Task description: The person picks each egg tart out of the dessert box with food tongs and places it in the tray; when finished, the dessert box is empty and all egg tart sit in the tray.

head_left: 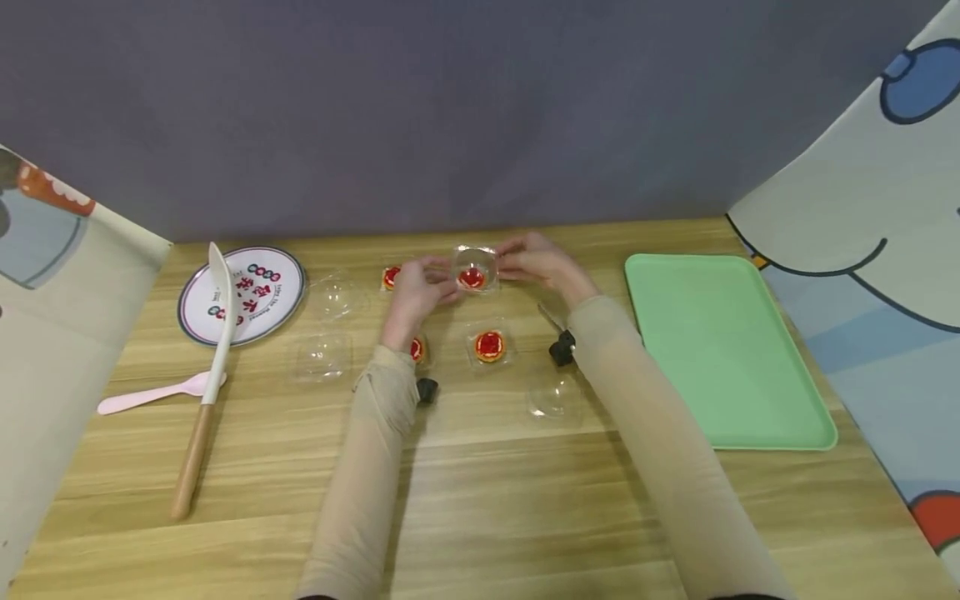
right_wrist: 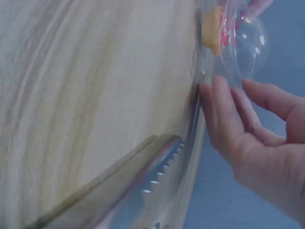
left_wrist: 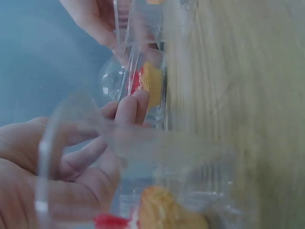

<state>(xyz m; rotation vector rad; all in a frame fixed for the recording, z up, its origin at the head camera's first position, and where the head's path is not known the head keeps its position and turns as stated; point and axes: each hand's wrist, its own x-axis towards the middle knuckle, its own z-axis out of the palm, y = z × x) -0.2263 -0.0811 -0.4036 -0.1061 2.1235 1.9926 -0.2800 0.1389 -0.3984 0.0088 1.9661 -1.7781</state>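
Toward the back of the table, a clear domed plastic lid [head_left: 476,260] stands over a small red-topped tart [head_left: 472,278] in a clear plastic base. My left hand [head_left: 417,293] holds the lid's left side; in the left wrist view, its fingertips [left_wrist: 138,102] are right at the rim beside the tart. From the other side my right hand [head_left: 542,265] pinches the lid's edge, its thumb [right_wrist: 267,95] at the dome's rim in the right wrist view. Near my left hand are boxed tarts, one [head_left: 391,277] partly hidden behind it, another [head_left: 417,350] by the sleeve.
Another boxed tart [head_left: 490,347] sits nearer. Clear domed lids [head_left: 322,357] lie left, and one [head_left: 553,398] lies right. A patterned plate [head_left: 273,312], a long wooden-handled spoon [head_left: 197,458] and a pink spoon [head_left: 150,397] are left; a green tray [head_left: 727,358] is right. A serrated metal strip [right_wrist: 147,186] shows below the right hand.
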